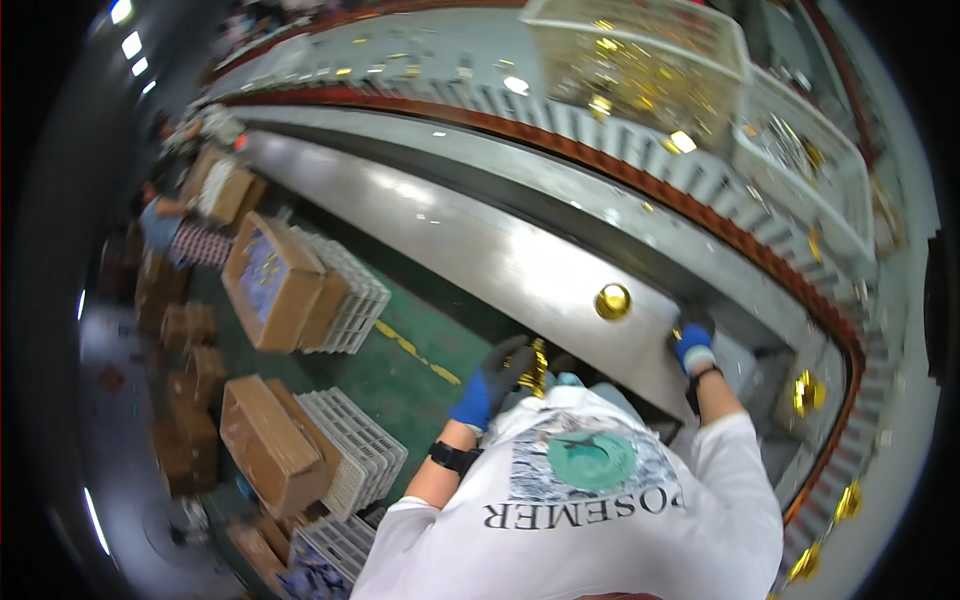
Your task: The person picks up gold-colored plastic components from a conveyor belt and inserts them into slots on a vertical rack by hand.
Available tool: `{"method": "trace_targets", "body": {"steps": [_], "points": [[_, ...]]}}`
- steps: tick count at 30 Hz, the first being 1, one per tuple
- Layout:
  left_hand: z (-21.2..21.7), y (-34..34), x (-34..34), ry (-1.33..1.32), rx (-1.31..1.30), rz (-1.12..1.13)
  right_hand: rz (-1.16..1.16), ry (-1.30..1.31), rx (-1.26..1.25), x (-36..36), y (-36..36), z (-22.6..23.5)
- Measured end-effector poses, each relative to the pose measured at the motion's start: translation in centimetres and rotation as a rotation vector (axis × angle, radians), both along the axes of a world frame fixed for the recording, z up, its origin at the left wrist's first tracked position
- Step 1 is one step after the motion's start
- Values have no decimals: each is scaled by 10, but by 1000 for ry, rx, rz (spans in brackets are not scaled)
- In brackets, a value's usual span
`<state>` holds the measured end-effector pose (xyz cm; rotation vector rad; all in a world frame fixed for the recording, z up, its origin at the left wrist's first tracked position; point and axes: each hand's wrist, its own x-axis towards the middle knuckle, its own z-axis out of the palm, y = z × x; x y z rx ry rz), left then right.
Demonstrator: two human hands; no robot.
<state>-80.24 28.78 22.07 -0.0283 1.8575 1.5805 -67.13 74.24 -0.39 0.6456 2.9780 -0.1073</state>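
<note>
Gold pieces in hand at the steel bench's near edge.
Our left hand clamps a gold cluster; right hand curls over the bench edge by a gold ball — next, likely a careful set-down.

The left hand wore a glove of dark grey and blue and gripped a shiny gold piece; the right hand had the same blue and dark glove. A round gold cap gleamed on the silver steel table. The conveyor ran grey with a red-brown edge. The bin was pale and see-through, flecked with gold. Below lay a green floor with a yellow stripe, brown cardboard boxes and white lattice crates.
</note>
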Motion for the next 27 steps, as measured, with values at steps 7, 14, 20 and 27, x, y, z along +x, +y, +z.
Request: {"method": "trace_targets", "body": {"steps": [7, 14, 20, 27], "points": [[-34, 26, 8, -131, -2, 84, 188, 112, -199, -98, -57, 27], [-35, 44, 15, -111, -144, -4, -129, -50, -330, -114, -68, -10], [-55, 74, 19, -34, -118, -1, -96, 264, -347, -60, -24, 0], [-82, 134, -10, -6, -54, -166, -170, 449, -171, 35, 62, 47]]}}
